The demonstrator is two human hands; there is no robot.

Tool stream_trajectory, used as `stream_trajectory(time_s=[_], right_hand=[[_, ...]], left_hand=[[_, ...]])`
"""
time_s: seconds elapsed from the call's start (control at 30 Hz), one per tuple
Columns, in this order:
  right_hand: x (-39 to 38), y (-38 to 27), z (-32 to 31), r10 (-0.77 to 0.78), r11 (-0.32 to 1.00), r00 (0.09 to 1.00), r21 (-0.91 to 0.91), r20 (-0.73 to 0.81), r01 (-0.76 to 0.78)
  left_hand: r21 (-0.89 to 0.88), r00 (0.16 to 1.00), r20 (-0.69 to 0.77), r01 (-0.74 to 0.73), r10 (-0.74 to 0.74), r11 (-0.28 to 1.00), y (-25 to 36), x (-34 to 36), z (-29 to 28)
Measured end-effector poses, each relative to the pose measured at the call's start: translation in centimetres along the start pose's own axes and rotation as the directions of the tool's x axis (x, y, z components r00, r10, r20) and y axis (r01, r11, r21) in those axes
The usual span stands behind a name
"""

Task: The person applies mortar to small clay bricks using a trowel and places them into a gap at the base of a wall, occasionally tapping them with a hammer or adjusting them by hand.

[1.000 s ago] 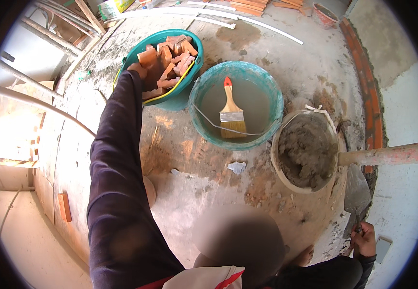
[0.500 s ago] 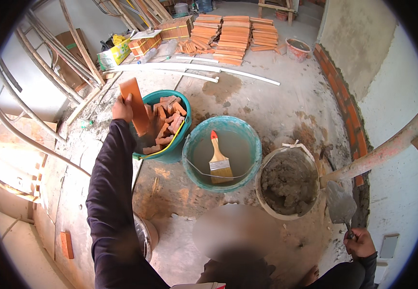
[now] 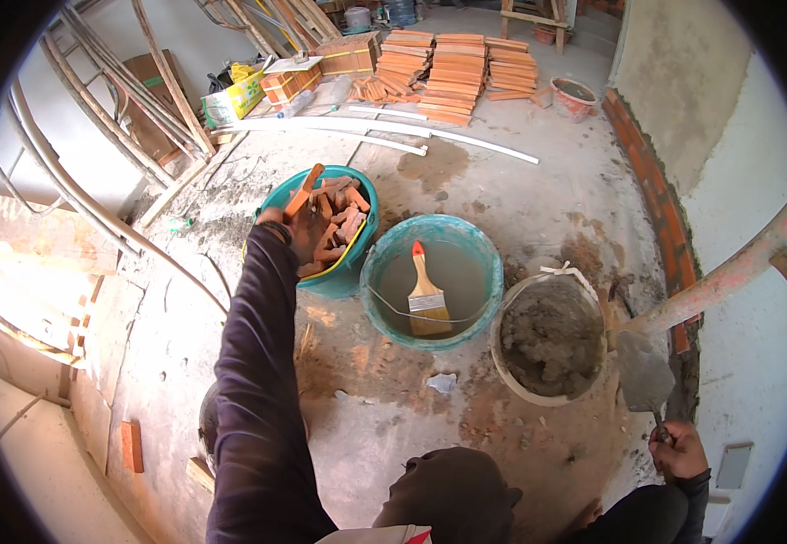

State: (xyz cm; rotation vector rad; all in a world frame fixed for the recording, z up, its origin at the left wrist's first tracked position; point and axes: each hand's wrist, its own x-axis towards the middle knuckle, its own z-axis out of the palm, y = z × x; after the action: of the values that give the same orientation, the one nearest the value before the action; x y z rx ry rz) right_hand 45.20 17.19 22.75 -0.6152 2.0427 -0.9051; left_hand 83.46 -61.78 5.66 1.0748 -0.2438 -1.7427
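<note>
My left hand (image 3: 275, 218) reaches over a teal bucket (image 3: 371, 218) and grips a flat orange brick (image 3: 304, 188), tilted and edge-on to me. Below and beside it, broken brick pieces (image 3: 343, 222) fill the bucket. At the right, my right hand (image 3: 680, 450) is closed round the handle of a trowel (image 3: 644, 376); its grey blade points away from me, next to a bucket of mortar (image 3: 552, 340). Between the two stands a teal bucket of cloudy water (image 3: 497, 272), with a wide paintbrush (image 3: 426, 295) in it, its red-tipped handle upward.
Stacked orange bricks (image 3: 457, 77) and white pipes (image 3: 479, 148) lie farther back. Metal frames (image 3: 94, 109) lean at the left. A slanting pole (image 3: 729, 272) and low brick course (image 3: 651, 181) border the right. One loose brick (image 3: 131, 446) lies front left. A dark brown rounded shape (image 3: 452, 499) fills the lower middle.
My left hand has lowered the brick toward the broken pieces and turned it from broad face to edge. The view has shifted slightly. My right hand keeps the trowel in nearly the same place.
</note>
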Motion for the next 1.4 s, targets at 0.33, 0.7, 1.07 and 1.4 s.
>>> stream_trajectory(time_s=[0.33, 0.7, 1.07, 1.4], right_hand=[[-0.3, -0.5, 0.0, -0.008, 0.994, 1.000, -0.109, 0.004, 0.008], [-1.1, -1.8, 0.9, -0.011, 0.968, 1.000, -0.252, -0.018, 0.006], [3.2, -7.3, 0.8, -0.221, 0.525, 0.974, -0.837, 0.041, 0.155], [7.4, -9.2, 5.1, -0.232, 0.118, 0.972, -0.991, 0.034, 0.063]], left_hand=[[-0.147, 0.974, -0.210, 0.048, -0.079, 0.988, -2.6, -5.0, -0.7], [-0.200, 0.851, 0.267, -0.411, 0.453, 0.890, 6.6, -4.5, 1.9], [-0.158, 0.638, 0.764, 0.041, 0.095, 0.987, -3.6, -25.0, -3.5], [0.101, 0.760, 0.643, -0.207, 0.095, 0.973, -17.8, -36.5, -11.5]])
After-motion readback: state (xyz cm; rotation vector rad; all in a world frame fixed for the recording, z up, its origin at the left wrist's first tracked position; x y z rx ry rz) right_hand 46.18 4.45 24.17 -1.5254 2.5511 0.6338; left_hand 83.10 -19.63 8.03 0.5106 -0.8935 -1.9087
